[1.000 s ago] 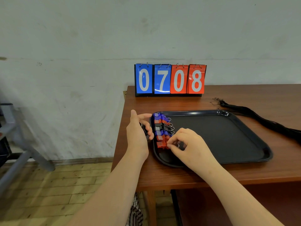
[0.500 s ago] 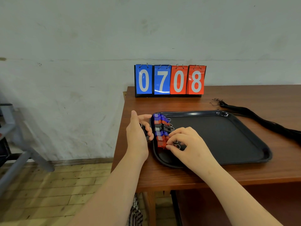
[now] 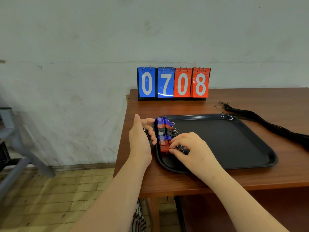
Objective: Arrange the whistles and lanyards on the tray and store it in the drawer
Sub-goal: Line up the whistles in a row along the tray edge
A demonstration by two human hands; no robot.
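Note:
A black tray (image 3: 234, 143) lies on the brown table (image 3: 250, 99). Along its left wall stands a row of several blue, red and black whistles (image 3: 164, 131) with metal rings pointing right. My right hand (image 3: 189, 148) is over the near end of the row, its curled fingertips pinching the nearest red whistle (image 3: 163, 149). My left hand (image 3: 142, 134) is just outside the tray's left rim, fingers curled round a black whistle (image 3: 149, 137), mostly hidden. A bundle of black lanyards (image 3: 267, 124) lies on the table right of the tray.
A flip scoreboard (image 3: 173, 82) reading 0708 stands at the table's back against the wall. The table's left edge is close beside my left hand. Grey metal legs (image 3: 20, 158) stand on the wooden floor at far left.
My right hand has slid slightly right and down along the near end of the whistle row, settling the last red whistle. My left hand has stayed in place.

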